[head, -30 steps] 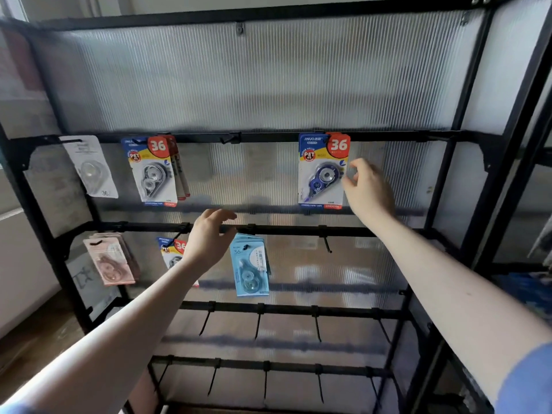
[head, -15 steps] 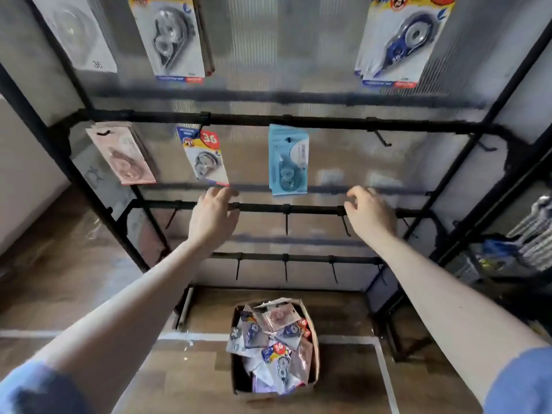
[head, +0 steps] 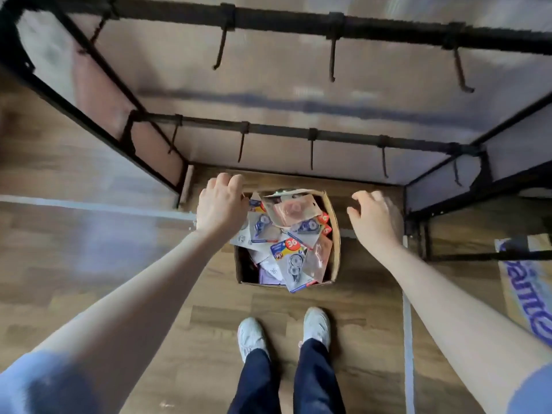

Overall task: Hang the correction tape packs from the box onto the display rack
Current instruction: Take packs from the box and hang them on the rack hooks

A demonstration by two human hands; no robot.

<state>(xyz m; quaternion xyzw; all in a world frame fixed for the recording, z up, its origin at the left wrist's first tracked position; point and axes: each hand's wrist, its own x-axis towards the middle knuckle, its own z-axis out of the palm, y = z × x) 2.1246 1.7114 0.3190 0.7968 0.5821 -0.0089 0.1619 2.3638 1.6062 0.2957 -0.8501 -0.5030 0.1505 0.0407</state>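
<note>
At 12 o'clock from my feet, both the left hand [head: 222,206] and the right hand [head: 375,218] hover spread and empty over the box [head: 334,234]; I fear the tangled packs [head: 288,234] come out several together.

Both empty hands, left [head: 221,206] and right [head: 374,220], hover over the box [head: 335,234] of packs [head: 289,258].

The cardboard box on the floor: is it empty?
No: the cardboard box holds a jumbled pile of correction tape packs, some sticking up past its rim.

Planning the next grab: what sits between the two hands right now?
In the head view, the open cardboard box of correction tape packs lies between the left hand and right hand.
</note>
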